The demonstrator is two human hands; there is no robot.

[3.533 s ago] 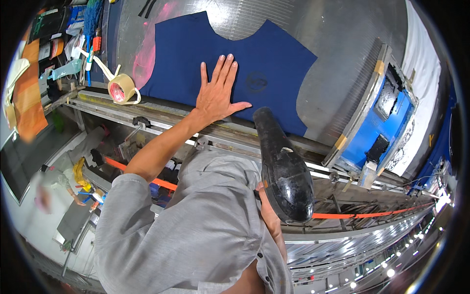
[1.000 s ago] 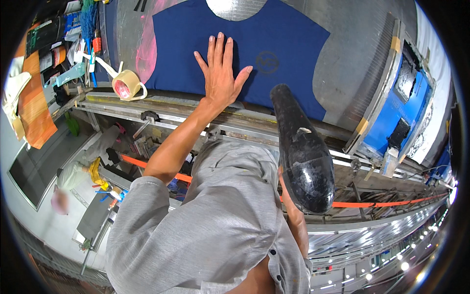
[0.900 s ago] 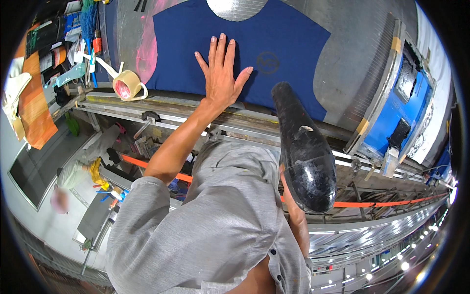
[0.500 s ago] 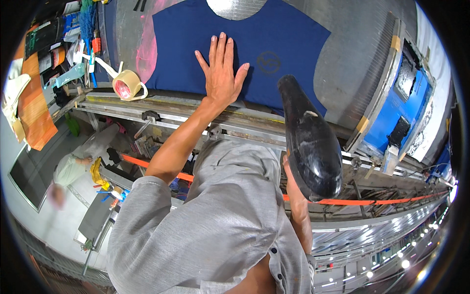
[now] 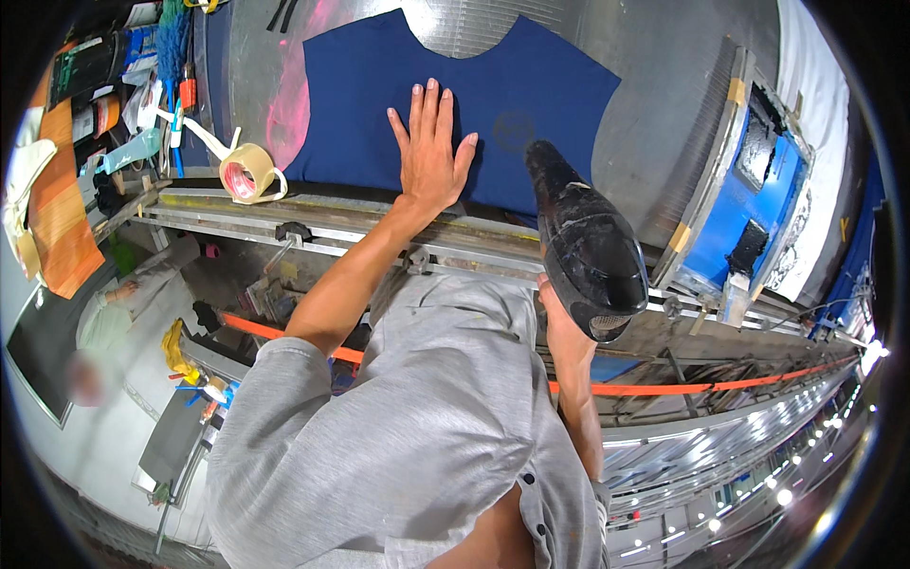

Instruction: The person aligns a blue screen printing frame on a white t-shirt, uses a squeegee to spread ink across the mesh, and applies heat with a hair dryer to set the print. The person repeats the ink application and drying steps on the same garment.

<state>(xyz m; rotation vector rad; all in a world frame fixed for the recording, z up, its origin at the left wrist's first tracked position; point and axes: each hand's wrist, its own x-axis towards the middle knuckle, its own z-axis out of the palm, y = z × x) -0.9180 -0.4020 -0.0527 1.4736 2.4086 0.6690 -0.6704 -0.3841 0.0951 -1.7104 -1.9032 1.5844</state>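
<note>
A navy blue shirt-shaped piece of fabric (image 5: 360, 104) lies flat on the grey table (image 5: 654, 85), its neckline at the far side. My left hand (image 5: 434, 152) rests flat on its middle, fingers spread. Beneath my right side, my right hand (image 5: 565, 327) grips a black hair dryer (image 5: 592, 251), whose body hides most of the fingers. The dryer's nozzle points at a dark round print (image 5: 515, 130) on the fabric, right of my left hand, and covers the print's near edge.
A tape roll (image 5: 248, 174) sits at the table's left front edge. To the right stands a blue-meshed screen printing frame (image 5: 744, 204). Tools and containers crowd the far left. A metal rail (image 5: 332, 237) runs along the table front. Another person (image 5: 123, 303) is at lower left.
The hair dryer has shifted slightly left and tilted, its nozzle now closer to the print. My left hand stays flat on the fabric. The view has shifted a little.
</note>
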